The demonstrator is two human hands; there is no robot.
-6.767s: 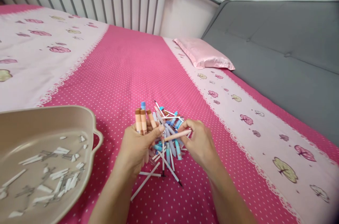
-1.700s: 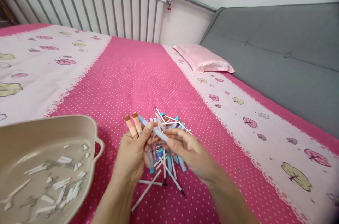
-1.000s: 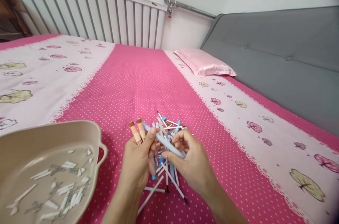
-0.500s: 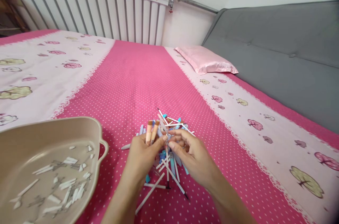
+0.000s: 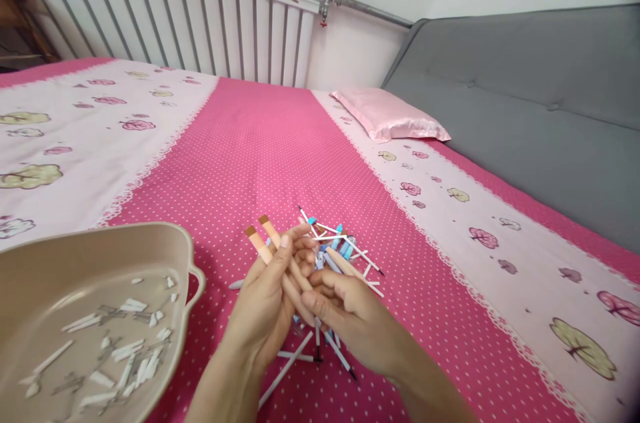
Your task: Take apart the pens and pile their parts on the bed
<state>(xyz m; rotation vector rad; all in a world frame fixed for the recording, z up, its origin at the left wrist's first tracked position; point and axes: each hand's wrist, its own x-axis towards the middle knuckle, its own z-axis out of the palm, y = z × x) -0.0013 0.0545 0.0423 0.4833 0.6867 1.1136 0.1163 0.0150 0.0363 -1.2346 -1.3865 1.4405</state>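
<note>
Two flat brushes with peach handles and brown bristle tips lie across my left hand [image 5: 267, 296], bristles pointing up and left; one is the nearer brush [image 5: 259, 246]. My left thumb presses over their handles. My right hand [image 5: 350, 313] is closed around the lower ends of the same handles, its thumb on top. Beyond my right fingers, a peach-coloured handle [image 5: 344, 262] sticks out of the pile. Under and around both hands lies a heap of thin white sticks [image 5: 286, 373], some dark-tipped, with blue pieces [image 5: 345, 246]. The hands hide part of the heap.
At the left stands a beige basin [image 5: 187, 256] with a side handle, holding small white and grey pieces [image 5: 133, 350]. The heap rests on a pink dotted bedspread [image 5: 250, 143]. Farther back are a pink pillow [image 5: 390, 115], a grey headboard [image 5: 525, 76] and a white radiator [image 5: 200, 16].
The two brushes have tilted from nearly upright to leaning left, and more of their handles shows. My right hand has moved lower, onto the handle ends.
</note>
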